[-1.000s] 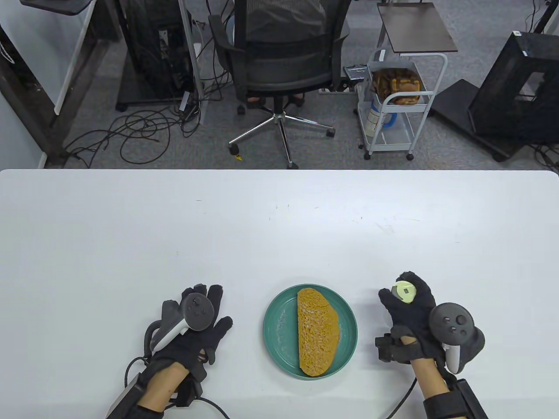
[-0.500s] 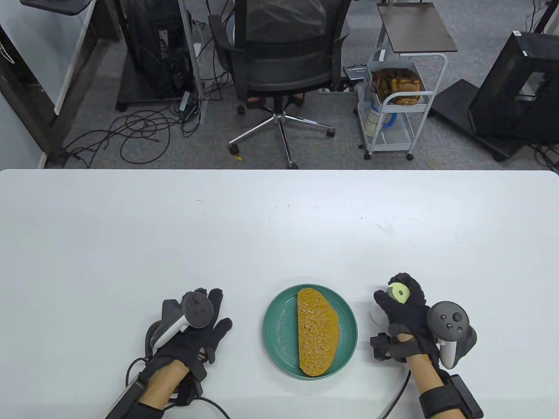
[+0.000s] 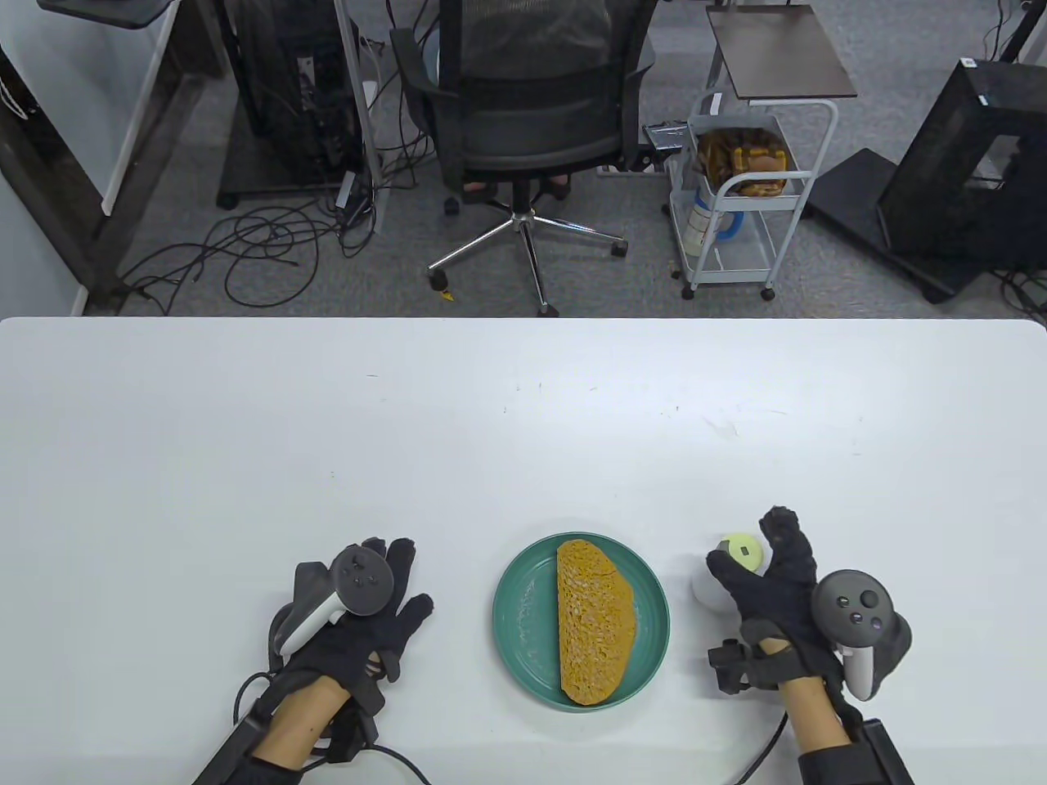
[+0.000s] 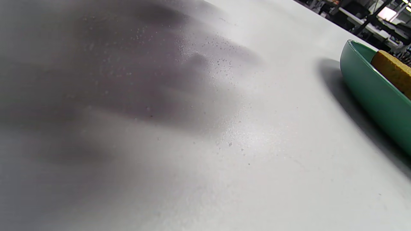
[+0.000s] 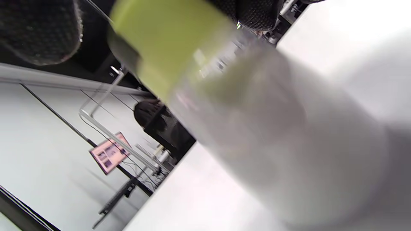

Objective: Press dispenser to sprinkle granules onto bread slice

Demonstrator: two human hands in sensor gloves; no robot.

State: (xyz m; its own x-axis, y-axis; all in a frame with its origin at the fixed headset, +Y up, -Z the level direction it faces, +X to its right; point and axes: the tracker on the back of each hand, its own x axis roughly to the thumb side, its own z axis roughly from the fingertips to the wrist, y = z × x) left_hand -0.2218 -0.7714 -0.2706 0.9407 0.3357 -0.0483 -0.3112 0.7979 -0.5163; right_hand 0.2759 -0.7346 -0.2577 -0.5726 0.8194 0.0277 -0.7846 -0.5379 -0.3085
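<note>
We look down on a wide white table (image 3: 523, 425). Near its front edge, at the middle, sits a round green plate (image 3: 523, 609), and on it lies one long slice of brown bread (image 3: 595, 620), running front to back on the plate's right half.

Our left hand (image 3: 372, 621) rests on the table to the left of the plate, a little apart from it, palm down with the fingers spread flat and holding nothing. In the left wrist view we see only bare tabletop dotted with fine specks, with the plate's rim (image 4: 369, 86) and a corner of bread at the right edge.

Our right hand (image 3: 773, 589) is to the right of the plate. It wraps around a small white dispenser (image 3: 713, 582) with a pale yellow-green top (image 3: 743, 552), which stands just beside the plate, not over the bread. The thumb lies on the dispenser's left side and a finger rises past the top on its right. In the right wrist view the dispenser (image 5: 257, 134) fills the frame, blurred, with dark fingertips (image 5: 38, 29) at the cap.
</note>
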